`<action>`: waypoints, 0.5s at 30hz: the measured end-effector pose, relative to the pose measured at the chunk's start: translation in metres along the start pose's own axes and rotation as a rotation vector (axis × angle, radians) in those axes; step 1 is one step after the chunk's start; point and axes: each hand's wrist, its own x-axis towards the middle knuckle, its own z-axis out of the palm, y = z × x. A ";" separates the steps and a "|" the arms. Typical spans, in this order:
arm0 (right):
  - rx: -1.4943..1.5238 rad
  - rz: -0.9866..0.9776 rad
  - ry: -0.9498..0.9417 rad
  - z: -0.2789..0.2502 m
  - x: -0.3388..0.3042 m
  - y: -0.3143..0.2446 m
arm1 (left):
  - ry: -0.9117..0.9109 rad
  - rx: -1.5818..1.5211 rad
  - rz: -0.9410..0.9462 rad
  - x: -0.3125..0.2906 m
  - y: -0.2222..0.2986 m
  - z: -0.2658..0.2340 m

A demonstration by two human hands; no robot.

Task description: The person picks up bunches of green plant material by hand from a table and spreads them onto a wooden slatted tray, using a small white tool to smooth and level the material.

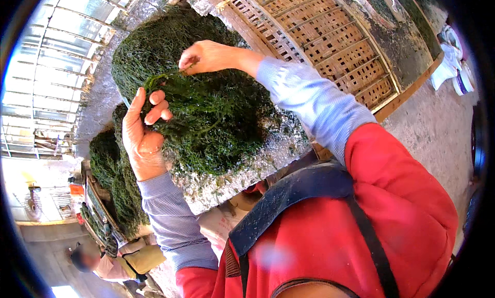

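A big heap of dark green, stringy seaweed lies in front of me on a pale, rough-topped table. My left hand is curled round a loose bunch of seaweed, lifted against the heap, with its thumb and fingertips showing. Over the far part of the heap, my right hand has its fingers pressed together at the bunch's upper end. It seems to pinch thin strands there, though the fingertips partly hide them.
Woven slatted trays with wooden frames stand at the far right. More seaweed is piled to the left. A co-worker bends at the lower left, near barred windows. White bags sit on the floor at the right.
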 end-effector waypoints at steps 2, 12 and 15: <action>0.563 -0.051 0.037 0.020 -0.014 0.002 | -0.004 -0.080 -0.026 -0.009 0.005 0.002; 0.322 0.284 -0.221 0.105 -0.072 0.034 | -0.111 -0.062 0.214 -0.027 0.072 0.014; 0.261 0.503 -0.185 0.094 -0.087 0.047 | 0.061 0.085 0.268 -0.035 0.054 -0.024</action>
